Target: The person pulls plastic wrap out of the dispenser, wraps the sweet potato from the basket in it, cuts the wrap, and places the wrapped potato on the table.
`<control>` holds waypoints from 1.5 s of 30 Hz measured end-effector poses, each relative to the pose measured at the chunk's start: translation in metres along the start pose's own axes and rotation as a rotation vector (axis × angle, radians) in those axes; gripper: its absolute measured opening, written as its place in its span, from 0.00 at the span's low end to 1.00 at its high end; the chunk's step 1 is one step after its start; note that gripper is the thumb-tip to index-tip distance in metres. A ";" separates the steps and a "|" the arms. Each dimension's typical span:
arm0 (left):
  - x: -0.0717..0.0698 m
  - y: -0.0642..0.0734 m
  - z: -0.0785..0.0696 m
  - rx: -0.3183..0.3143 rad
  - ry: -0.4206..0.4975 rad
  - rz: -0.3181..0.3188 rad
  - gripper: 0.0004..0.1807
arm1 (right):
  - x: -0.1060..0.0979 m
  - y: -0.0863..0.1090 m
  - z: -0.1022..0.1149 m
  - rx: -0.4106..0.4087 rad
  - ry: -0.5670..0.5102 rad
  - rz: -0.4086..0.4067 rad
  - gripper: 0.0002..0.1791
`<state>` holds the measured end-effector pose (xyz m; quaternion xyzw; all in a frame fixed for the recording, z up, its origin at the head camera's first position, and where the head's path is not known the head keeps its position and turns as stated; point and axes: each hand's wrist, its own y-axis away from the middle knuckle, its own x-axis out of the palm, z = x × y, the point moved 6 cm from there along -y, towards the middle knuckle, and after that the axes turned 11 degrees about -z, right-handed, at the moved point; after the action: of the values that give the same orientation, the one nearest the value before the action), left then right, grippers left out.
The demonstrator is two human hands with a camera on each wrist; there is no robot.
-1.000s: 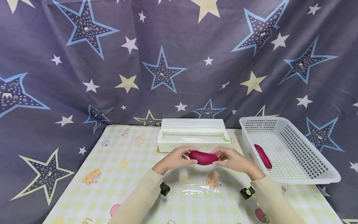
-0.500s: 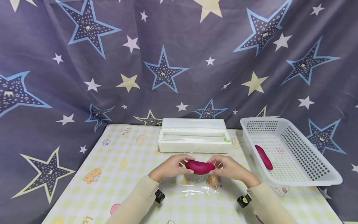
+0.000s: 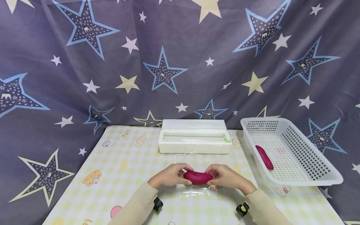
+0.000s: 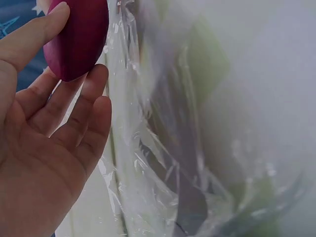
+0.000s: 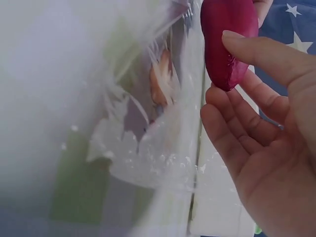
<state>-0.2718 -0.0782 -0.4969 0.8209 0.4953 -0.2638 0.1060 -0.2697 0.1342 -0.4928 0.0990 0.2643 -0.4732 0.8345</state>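
In the head view a purple-red sweet potato [image 3: 198, 177] lies level between both hands, over a sheet of clear cling film [image 3: 185, 194]. My left hand [image 3: 172, 175] pinches its left end between thumb and fingers. The right hand [image 3: 227, 177] grips the other end in the same way. Both wrist views show the sweet potato [image 4: 79, 42] at the fingertips, beside crinkled film [image 5: 148, 163]. Whether it touches the film cannot be told. Behind the hands stands a white cling film dispenser [image 3: 194, 147] with its lid raised, and film runs forward from it.
A white perforated basket [image 3: 306, 182] stands on the right of the table, with a second sweet potato [image 3: 264, 157] along its left side. The checked tablecloth [image 3: 118, 175] reaches back to a star-patterned curtain [image 3: 180, 56].
Both hands have brought the sweet potato toward the person and slightly left, away from the dispenser and over the film. Their hold on its ends stays the same.
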 end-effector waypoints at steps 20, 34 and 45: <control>0.005 0.013 0.011 0.035 -0.036 0.020 0.24 | 0.016 0.002 -0.004 -0.018 0.090 0.025 0.16; -0.002 0.017 0.013 0.042 -0.052 0.027 0.27 | 0.010 0.007 -0.010 -0.040 0.065 0.011 0.18; -0.014 0.025 0.018 0.011 -0.074 0.012 0.21 | 0.001 0.019 -0.014 -0.028 0.086 -0.004 0.15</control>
<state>-0.2614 -0.1086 -0.5064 0.8140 0.4847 -0.2962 0.1212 -0.2576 0.1492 -0.5065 0.1072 0.3068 -0.4663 0.8228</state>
